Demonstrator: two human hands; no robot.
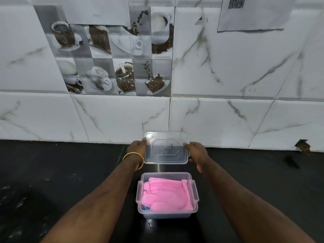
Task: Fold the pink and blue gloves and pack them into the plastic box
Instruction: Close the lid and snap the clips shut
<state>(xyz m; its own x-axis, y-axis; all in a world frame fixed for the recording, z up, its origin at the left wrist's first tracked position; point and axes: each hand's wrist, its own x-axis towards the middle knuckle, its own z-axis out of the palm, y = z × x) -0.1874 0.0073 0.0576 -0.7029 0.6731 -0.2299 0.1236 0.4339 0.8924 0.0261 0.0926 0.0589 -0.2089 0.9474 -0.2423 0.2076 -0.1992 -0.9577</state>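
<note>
A clear plastic box (194, 190) stands on the black counter in front of me. Folded pink gloves (166, 193) fill its top. A bit of blue glove (145, 207) shows beneath them at the near left corner. Behind the box, near the wall, I hold the clear lid (166, 148) tilted up. My left hand (137, 146) grips its left edge and my right hand (197, 151) grips its right edge. A gold bangle sits on my left wrist.
The black counter (70, 172) runs left and right of the box. A white marble-pattern tiled wall (228, 111) rises right behind the lid, with coffee-picture tiles at upper left and a paper sheet (250, 16) at upper right. A small chipped spot (304, 146) marks the wall base at right.
</note>
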